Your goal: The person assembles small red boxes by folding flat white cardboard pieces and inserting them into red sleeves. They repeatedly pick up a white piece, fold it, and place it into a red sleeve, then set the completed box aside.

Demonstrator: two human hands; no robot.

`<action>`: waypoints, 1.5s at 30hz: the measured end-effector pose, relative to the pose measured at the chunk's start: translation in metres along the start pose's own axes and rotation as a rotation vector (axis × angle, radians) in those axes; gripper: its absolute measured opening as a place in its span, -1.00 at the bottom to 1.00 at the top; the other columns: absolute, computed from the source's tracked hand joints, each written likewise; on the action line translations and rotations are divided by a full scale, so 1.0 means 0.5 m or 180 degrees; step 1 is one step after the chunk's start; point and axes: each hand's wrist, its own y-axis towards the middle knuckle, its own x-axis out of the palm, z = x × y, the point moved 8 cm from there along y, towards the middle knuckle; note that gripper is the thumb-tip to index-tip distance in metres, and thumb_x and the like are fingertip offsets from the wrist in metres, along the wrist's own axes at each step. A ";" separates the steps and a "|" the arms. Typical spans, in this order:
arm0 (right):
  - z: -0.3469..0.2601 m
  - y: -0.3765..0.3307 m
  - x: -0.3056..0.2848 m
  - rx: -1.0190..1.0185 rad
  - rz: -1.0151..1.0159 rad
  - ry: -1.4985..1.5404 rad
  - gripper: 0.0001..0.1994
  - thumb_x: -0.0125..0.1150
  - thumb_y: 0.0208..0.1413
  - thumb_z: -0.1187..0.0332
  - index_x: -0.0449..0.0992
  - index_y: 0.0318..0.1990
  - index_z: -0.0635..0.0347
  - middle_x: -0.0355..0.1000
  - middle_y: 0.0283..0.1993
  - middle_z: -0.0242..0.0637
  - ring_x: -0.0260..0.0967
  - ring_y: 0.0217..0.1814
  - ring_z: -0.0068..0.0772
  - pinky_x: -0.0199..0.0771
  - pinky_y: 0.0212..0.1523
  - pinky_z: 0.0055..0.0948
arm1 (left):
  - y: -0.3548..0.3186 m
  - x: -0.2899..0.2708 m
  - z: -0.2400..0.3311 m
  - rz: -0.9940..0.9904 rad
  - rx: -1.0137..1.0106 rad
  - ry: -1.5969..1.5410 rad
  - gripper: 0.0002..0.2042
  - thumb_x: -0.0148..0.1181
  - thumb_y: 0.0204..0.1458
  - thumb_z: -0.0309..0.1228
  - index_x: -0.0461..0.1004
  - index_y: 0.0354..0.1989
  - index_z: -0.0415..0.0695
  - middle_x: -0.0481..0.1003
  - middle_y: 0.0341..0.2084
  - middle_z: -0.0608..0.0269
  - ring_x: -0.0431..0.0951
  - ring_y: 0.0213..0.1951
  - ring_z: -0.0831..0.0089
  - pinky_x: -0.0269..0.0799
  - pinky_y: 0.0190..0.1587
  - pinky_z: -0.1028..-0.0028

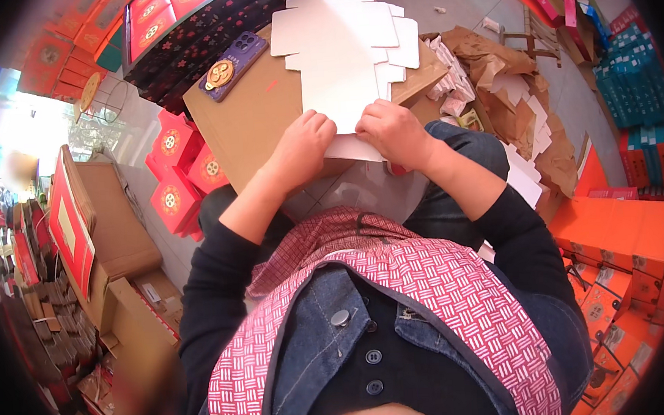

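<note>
We have both hands on the near end of a flat white box blank (349,50) that lies on a brown cardboard sheet (247,117) across our knees. The left hand (303,144) is curled shut, knuckles up, pressing the blank's near left edge; the right hand (393,131) is closed over the near right edge, seemingly pinching it. The blank reaches away from us, its flaps overhanging the sheet's far right corner. We judge that uneven pressure could crease the card off its score lines, or skew the blank so it slides off toward the brown paper (514,82) on the floor. A phone (233,65) in a purple case sits at the sheet's far left edge and could be nudged off. Our fingertips are hidden under the knuckles, so the exact grip is unclear, and the blank's near edge is covered by the hands.
</note>
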 end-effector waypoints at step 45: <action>0.010 0.012 -0.073 0.0753 -0.1005 0.1177 -0.93 0.15 0.02 0.50 0.38 -0.39 0.24 0.37 -0.38 -0.12 0.39 -0.28 -0.01 0.39 -0.24 -0.20 | -0.030 -0.099 -0.077 0.0566 -0.0286 -0.0454 -0.51 0.31 -0.26 -0.52 0.43 -0.03 -0.16 0.45 -0.07 0.11 0.38 0.07 0.11 0.20 0.18 0.17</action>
